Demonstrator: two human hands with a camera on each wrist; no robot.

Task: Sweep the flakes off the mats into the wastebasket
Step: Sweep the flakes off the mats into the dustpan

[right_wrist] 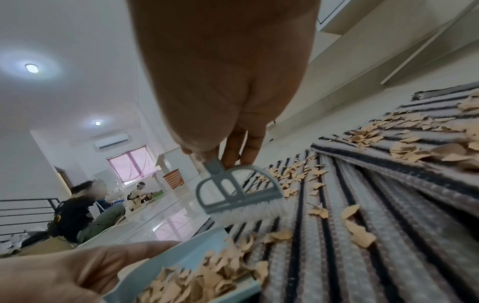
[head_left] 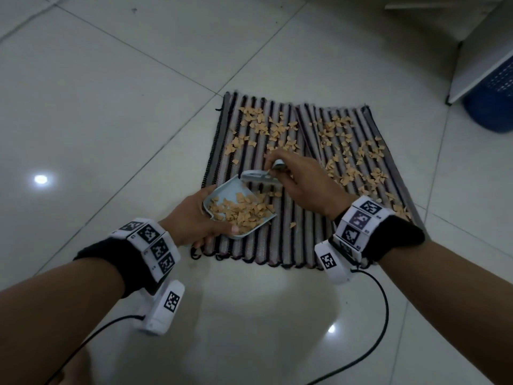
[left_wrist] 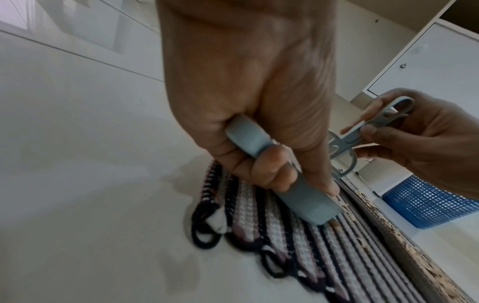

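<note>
Two striped mats lie side by side on the floor, strewn with tan flakes. My left hand grips a light blue dustpan by its handle; the pan rests on the left mat's near part and holds a heap of flakes. My right hand pinches the handle of a small blue brush, whose white bristles sit just beyond the pan's mouth. The blue wastebasket stands at the far right.
Glossy white floor tiles surround the mats. A white cabinet rises at the far right, next to the wastebasket. Wrist camera cables trail on the floor near me. People sit far off across the room.
</note>
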